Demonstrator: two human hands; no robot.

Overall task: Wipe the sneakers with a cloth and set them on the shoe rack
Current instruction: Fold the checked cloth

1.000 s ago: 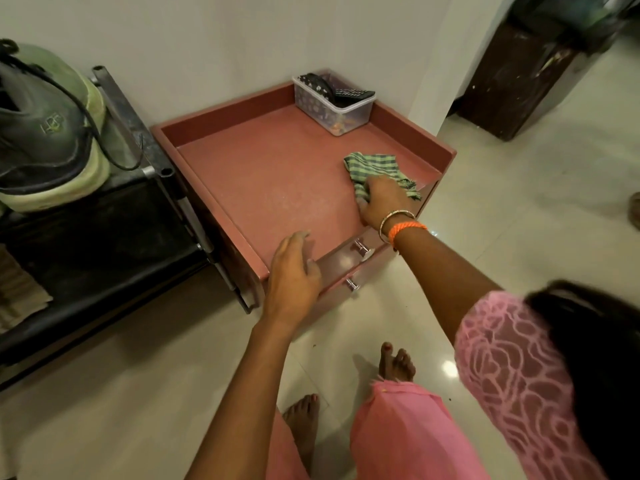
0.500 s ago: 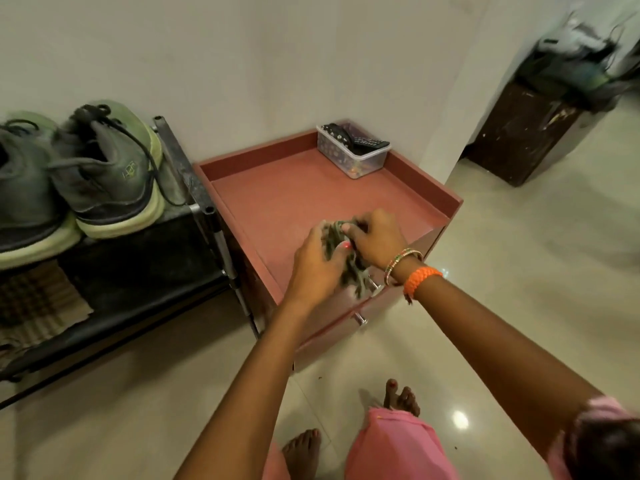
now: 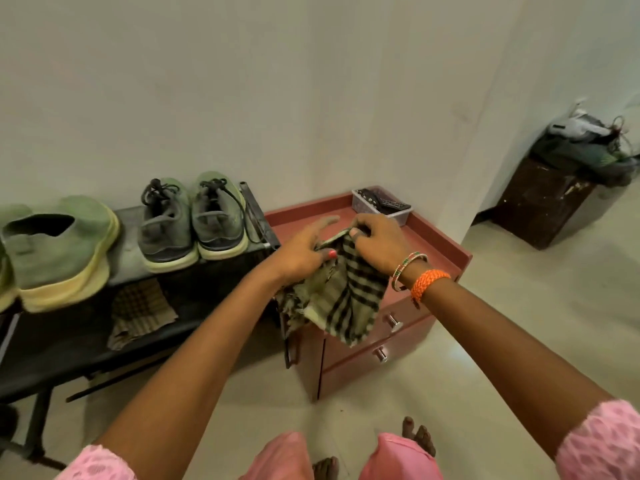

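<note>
A green checked cloth (image 3: 341,299) hangs in the air over the front edge of the red cabinet (image 3: 440,251). My left hand (image 3: 304,251) pinches its upper left edge with the thumb, the fingers stretched out. My right hand (image 3: 377,242) grips the top edge beside it. Two grey-green laced sneakers (image 3: 192,223) stand side by side on the top shelf of the black shoe rack (image 3: 131,258), left of my hands. A larger pale green sneaker (image 3: 59,251) stands further left on the same shelf.
A second checked cloth (image 3: 140,313) lies on the rack's lower shelf. A clear tub with remotes (image 3: 382,202) sits at the cabinet's back corner. A dark wooden stand piled with items (image 3: 547,202) is at the right by the wall. My bare feet (image 3: 417,434) are on the tiled floor.
My right hand took the cloth off the cabinet top and my left hand joined it. Both hands have since lifted and spread it, and my view has risen and swung left, showing more of the rack.
</note>
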